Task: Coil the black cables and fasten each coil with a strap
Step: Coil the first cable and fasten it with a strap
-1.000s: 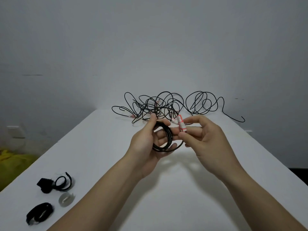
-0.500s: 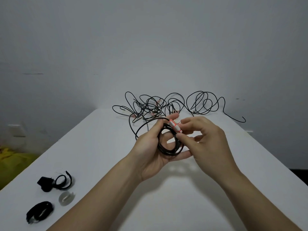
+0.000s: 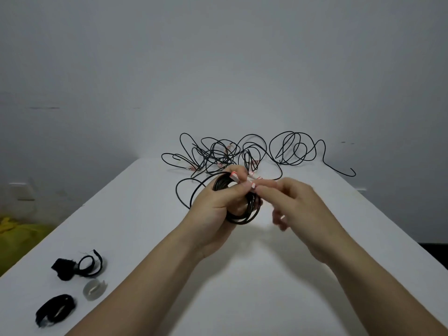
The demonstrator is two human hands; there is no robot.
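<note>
Two hands: one left hand (image 3: 218,204), one right hand (image 3: 295,202). One coil (image 3: 253,206) of black cable. One loose tangle (image 3: 242,151), its strands too snarled to count. Three straps: one looped black strap (image 3: 91,263), one flat black strap (image 3: 54,309), one grey strap (image 3: 93,289). One white tag (image 3: 253,186) at the fingertips, at least four more behind. One table (image 3: 242,299).
</note>
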